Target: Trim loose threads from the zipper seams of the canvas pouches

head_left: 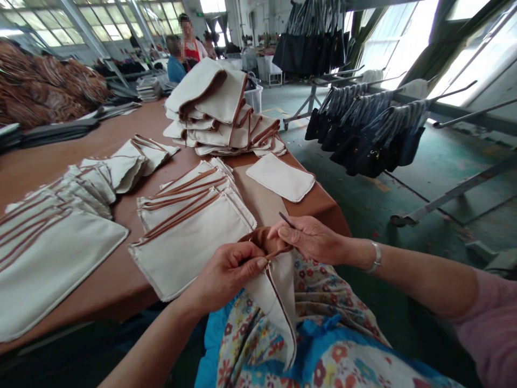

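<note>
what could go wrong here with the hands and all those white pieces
The thin dark tool in the right hand might slip and nick the left hand, which pinches the brown-edged piece close by. The tall, uneven pile of white pieces could slump, being loosely stacked near the table's edge.

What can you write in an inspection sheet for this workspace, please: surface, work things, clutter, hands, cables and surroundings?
Surface: brown-covered table; beige sheet near its right edge.
Job's things: cream pouch with brown trim above the lap; more pouches overlapping on the table.
Clutter: loose heap of cream pieces; small bits on the floor.
Left hand: fingers pinch the pouch's trimmed edge.
Right hand: holds a thin dark tool at the pouch.
Cables: dark line on the floor; cannot tell if cable.
Surroundings: dark bags hanging on racks, right; person in blue beyond.
</note>
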Available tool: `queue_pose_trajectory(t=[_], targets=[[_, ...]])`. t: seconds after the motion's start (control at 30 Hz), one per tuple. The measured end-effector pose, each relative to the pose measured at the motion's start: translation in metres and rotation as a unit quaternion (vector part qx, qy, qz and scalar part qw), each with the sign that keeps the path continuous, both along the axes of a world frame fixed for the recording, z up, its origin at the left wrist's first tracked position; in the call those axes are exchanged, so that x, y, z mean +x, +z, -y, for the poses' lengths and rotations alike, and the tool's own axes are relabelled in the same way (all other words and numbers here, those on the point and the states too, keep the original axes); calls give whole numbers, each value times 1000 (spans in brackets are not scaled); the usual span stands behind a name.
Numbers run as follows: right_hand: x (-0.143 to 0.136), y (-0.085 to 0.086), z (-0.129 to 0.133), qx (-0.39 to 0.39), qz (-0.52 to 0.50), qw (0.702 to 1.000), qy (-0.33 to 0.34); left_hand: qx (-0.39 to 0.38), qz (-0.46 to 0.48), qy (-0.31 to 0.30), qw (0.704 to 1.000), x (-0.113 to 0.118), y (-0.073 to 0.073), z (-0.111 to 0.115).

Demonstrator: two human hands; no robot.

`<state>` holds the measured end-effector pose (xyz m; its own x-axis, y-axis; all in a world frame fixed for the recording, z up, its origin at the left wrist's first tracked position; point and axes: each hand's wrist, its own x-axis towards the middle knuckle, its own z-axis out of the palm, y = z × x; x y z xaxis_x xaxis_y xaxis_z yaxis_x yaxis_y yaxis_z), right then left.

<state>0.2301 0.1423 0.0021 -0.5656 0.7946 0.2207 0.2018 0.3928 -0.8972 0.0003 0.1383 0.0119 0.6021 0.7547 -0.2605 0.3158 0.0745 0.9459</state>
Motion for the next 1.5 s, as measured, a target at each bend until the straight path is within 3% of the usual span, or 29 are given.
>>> queue_pose_trajectory(t=[0.13, 0.27, 0.4, 0.5, 0.57, 0.8, 0.87, 1.03, 1.1, 1.3, 1.43, 1.5], targets=[[0, 19, -8, -102, 37, 990, 90, 5, 16, -16, 1000, 0, 5, 2], [-6, 15, -4, -134, -3, 985, 112, -3, 59, -12, 998, 0, 5, 9], [-12, 0, 5, -233, -96, 964, 82, 21, 96, 2, 995, 2, 1, 14], [-12, -5, 3, -247, -87, 964, 51, 108, 26, 21, 994, 5, -1, 11], [-9, -3, -2, -246, -63, 965, 65, 146, -35, 24, 988, 7, 0, 8], [-3, -4, -7, -301, -51, 950, 58, 93, 24, 28, 995, 0, -2, 8], [-2, -8, -5, -309, -63, 947, 52, 127, 32, 39, 991, -2, -5, 10], [-2, -14, 0, -345, -91, 933, 32, 329, -4, 46, 943, -3, -7, 14], [-3, -14, 1, -357, -99, 928, 29, 358, -10, 40, 933, -3, -6, 15], [-3, -9, 3, -324, -77, 942, 37, 310, 15, -1, 951, -5, -7, 13], [-5, -6, 3, -282, -70, 956, 36, 162, 14, 23, 986, -5, -12, 9], [-8, -7, 3, -254, -60, 965, 33, 92, -2, 7, 996, -2, -12, 8]])
